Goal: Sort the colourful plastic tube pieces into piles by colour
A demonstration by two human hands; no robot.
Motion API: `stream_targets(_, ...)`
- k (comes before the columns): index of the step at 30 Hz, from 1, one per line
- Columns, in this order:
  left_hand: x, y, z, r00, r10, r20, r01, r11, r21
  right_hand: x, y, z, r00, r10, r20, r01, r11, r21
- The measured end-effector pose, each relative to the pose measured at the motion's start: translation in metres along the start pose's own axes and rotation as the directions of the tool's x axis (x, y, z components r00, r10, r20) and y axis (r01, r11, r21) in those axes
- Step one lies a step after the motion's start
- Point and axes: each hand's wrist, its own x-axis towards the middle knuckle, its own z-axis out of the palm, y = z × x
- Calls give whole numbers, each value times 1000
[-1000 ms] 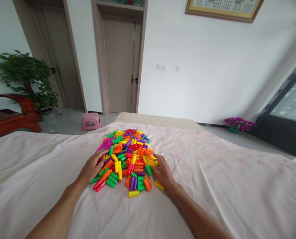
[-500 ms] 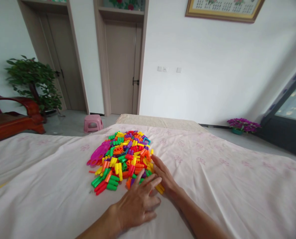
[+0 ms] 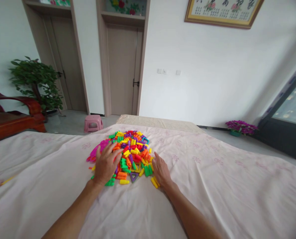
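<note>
A heap of small plastic pieces in green, yellow, red, orange and purple (image 3: 135, 151) lies on a pale sheet (image 3: 212, 186). My left hand (image 3: 107, 163) rests over the heap's left side, fingers spread, hiding pieces beneath it. Beside the right edge is my right hand (image 3: 162, 170), its fingers extended and close together, touching the edge pieces. Two yellow pieces (image 3: 154, 182) lie just left of its palm. A purple triangle (image 3: 134, 177) sits at the heap's near edge. Magenta flat pieces (image 3: 95, 153) show beyond my left hand.
A pink stool (image 3: 93, 123) stands on the floor past the sheet. At the left are a red wooden chair (image 3: 33, 114) and a leafy plant (image 3: 35, 79). Purple flowers (image 3: 241, 127) stand on the right. A pinkish item with a yellow stick (image 3: 7, 180) lies far left.
My left hand has moved left and forward from the near edge onto the heap. Pieces at the near edge have shifted, uncovering the purple triangle. My right hand stays at the right edge.
</note>
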Motion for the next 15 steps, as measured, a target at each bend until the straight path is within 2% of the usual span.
stream_targets(1,1,-14,-4,994,-108,-20,108,994,19,-1,-2,0,998,-31,59,33,999,-37)
stream_targets(2,0,-29,-7,971,-235,-49,237,970,44,-3,-5,-1,990,-67,127,73,996,-47)
stream_targets(3,-3,-45,-9,928,-365,-72,369,927,69,-4,-7,-2,975,-107,195,115,993,-32)
stream_targets(5,-11,-77,-8,845,-534,-22,534,840,100,-6,-10,-5,945,-182,271,174,983,53)
stream_targets(6,-17,-91,-6,814,-580,31,574,812,109,-6,-10,-6,944,-201,260,180,978,103)
stream_targets(8,-27,-114,2,763,-623,172,613,782,113,-5,-8,-8,967,-193,167,165,972,168)
stream_targets(10,-35,-127,11,729,-610,310,602,787,134,-3,-5,-8,986,-146,83,128,973,190)
stream_targets(13,-38,-133,20,745,-523,414,514,846,142,-2,-4,-6,988,-103,112,78,976,205)
stream_targets(15,-38,-132,22,767,-485,420,473,870,141,-3,-6,-6,979,-105,176,43,944,327)
